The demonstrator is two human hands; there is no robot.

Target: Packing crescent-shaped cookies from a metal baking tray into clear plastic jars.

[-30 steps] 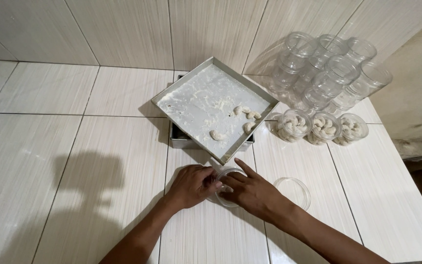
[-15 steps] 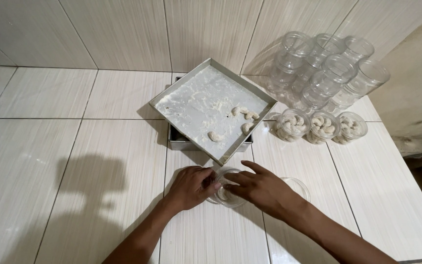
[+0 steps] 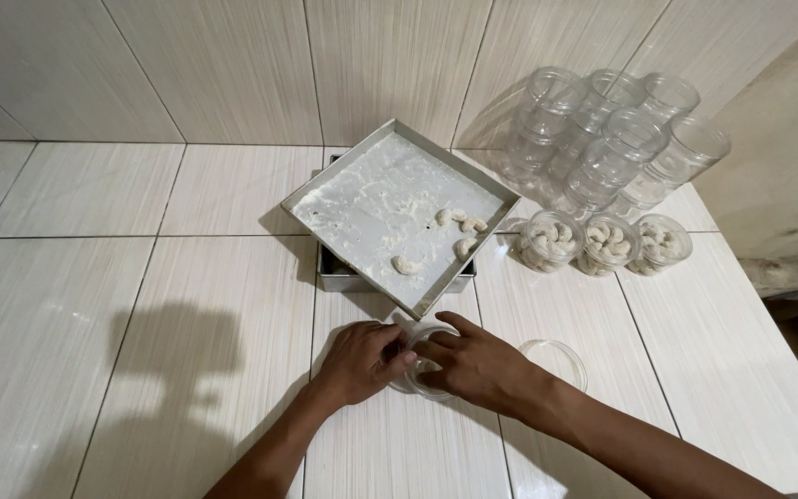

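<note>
My left hand and my right hand both rest on a small clear plastic jar standing on the tiled floor, fingers closed around its rim from either side. The jar is mostly hidden under my fingers. Its clear round lid lies flat just right of my right hand. Directly beyond my hands, a flour-dusted square metal tray sits tilted on top of another tray, with several white crescent cookies left near its lower right side.
Three clear jars filled with cookies stand in a row right of the tray. Behind them, several empty clear jars are stacked against the tiled wall. A beige wall edge bounds the right side.
My right hand has shifted slightly over the jar, and the view has drifted a little. My left hand stays on the jar's left side.
</note>
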